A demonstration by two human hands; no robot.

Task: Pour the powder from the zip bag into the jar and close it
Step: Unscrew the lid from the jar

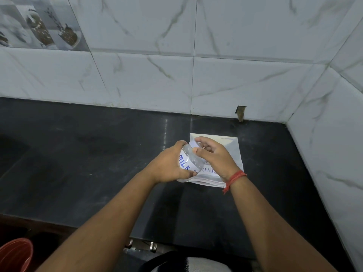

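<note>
A clear plastic jar [191, 161] with a white label reading "MILK" in blue is held tilted above the dark counter. My left hand [169, 163] wraps around its body. My right hand [213, 156] grips the white lid [193, 143] at the jar's top end. Under and behind my hands lies the white zip bag [233, 152], flat on the counter, with lettering partly hidden by my right wrist. No powder shows inside the jar.
The black stone counter [98, 163] runs to a marble-tiled wall [216, 81] at the back and another on the right. A red bucket [15, 254] sits below the counter's front edge at bottom left. A small hole [240, 112] breaks the tile base.
</note>
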